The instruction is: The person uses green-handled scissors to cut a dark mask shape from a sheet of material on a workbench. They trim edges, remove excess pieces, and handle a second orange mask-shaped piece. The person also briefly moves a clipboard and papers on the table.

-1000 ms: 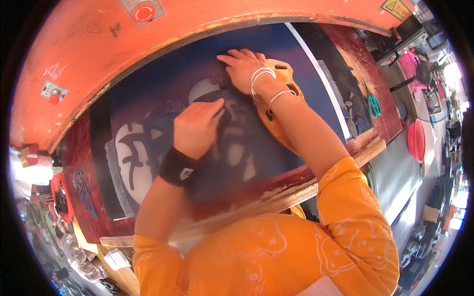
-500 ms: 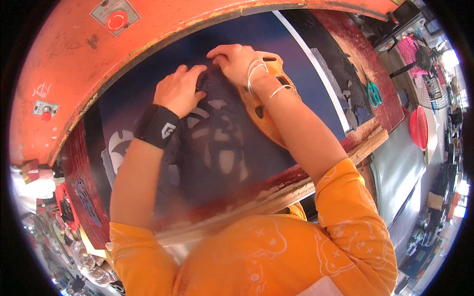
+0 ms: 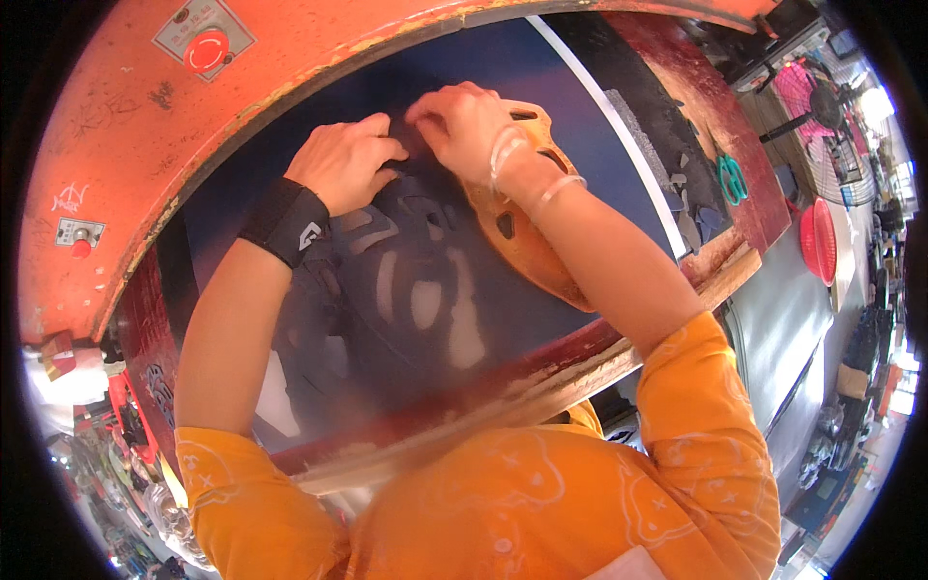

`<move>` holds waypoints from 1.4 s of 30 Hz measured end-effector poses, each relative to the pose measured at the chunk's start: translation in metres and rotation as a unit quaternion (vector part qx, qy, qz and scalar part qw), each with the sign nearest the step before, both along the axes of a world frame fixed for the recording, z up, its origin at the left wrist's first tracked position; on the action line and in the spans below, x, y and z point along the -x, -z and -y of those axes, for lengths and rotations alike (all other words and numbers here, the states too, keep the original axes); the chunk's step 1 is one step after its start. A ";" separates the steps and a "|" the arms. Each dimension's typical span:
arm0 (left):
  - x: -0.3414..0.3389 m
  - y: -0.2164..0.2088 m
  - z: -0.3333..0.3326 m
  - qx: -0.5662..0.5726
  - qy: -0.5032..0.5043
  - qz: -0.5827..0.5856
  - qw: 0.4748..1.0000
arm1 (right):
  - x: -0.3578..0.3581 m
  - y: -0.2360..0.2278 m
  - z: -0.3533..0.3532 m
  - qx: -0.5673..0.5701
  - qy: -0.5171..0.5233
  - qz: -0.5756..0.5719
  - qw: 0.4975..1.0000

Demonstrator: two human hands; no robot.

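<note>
A dark sheet (image 3: 416, 353) with several cut-out holes lies before me, partly blurred, its cut area below my hands. My left hand (image 3: 350, 164), with a black wristband, is bent with fingers and thumb closed on the sheet's far part. Close to its right, my right hand (image 3: 464, 130) has its fingers curled down at the same sheet; its fingertips are smeared by motion. An orange cutting die (image 3: 522, 246) with several openings rests on the dark material, partly hidden under my right forearm and wrist bangles.
An orange machine body (image 3: 116, 126) with a red stop button (image 3: 207, 51) arches over the far left. Teal-handled scissors (image 3: 732, 181) and dark scraps (image 3: 696, 227) lie on the right of the red board. Beyond stand a red basket (image 3: 818, 242) and a fan (image 3: 841, 155).
My left hand has moved slightly left. The cut-out area of the sheet looks larger and has shifted, and the pale shapes at the left are now mostly covered.
</note>
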State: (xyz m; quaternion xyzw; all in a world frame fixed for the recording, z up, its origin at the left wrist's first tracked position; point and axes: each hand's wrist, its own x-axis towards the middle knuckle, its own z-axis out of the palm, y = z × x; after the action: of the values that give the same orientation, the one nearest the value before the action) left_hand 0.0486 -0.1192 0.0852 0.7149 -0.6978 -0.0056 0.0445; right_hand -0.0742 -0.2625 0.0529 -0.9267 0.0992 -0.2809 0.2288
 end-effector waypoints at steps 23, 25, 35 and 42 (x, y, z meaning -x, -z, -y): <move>-0.028 0.018 0.013 -0.018 -0.098 -0.183 0.978 | 0.028 0.011 -0.030 0.217 -0.147 -0.092 0.961; -0.021 0.023 0.011 0.028 -0.115 -0.216 0.969 | 0.033 0.014 -0.026 0.162 -0.168 -0.067 0.970; 0.011 0.041 0.004 0.166 -0.007 -0.043 0.985 | 0.026 0.015 -0.027 0.104 -0.193 -0.091 0.971; 0.021 0.061 0.009 0.232 -0.168 -0.236 0.929 | 0.032 0.013 -0.024 0.103 -0.197 -0.087 0.971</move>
State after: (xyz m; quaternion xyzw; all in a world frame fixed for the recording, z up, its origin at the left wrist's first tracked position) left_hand 0.0278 -0.1284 0.0245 0.7691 -0.5189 -0.0043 0.3731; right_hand -0.1059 -0.2383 0.0398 -0.9675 -0.0950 -0.1578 0.1731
